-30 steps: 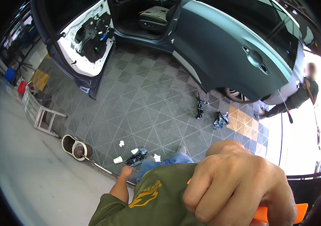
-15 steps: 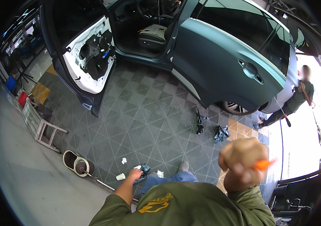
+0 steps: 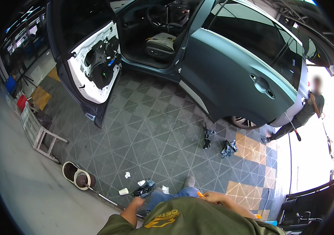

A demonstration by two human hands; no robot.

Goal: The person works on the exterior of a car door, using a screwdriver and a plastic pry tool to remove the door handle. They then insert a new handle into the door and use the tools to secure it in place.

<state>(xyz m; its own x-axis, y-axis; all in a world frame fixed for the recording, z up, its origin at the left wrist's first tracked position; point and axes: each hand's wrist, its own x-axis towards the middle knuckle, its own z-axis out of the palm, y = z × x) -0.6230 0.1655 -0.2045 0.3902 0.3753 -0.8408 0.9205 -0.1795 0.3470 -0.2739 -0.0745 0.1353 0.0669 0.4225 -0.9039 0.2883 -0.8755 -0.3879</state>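
My right hand (image 3: pixel 214 197) is closed on an orange tool (image 3: pixel 199 194) low in front of my body, its far part showing past my fingers. My left hand (image 3: pixel 138 202) hangs at my left side with curled fingers; whatever it may hold is too small to make out. Near it on the tiled floor lie a crumpled dark bag (image 3: pixel 144 188), white scraps (image 3: pixel 127 174) and a white cup (image 3: pixel 123 191). Further off stands a grey-blue car (image 3: pixel 233 70), its front door (image 3: pixel 75 78) open with the inner panel exposed.
A folding ladder (image 3: pixel 41 137) and red bucket (image 3: pixel 23 102) line the left side, near a two-hole holder (image 3: pixel 77 176). Two dark crumpled bundles (image 3: pixel 228 148) lie by the rear wheel (image 3: pixel 245 122). Another person (image 3: pixel 307 109) stands at the car's rear. Black equipment (image 3: pixel 296 211) sits at the lower right.
My right hand has dropped from close below the camera to my waist with the orange tool. My left hand stays low. The view has tilted up, showing more of the car.
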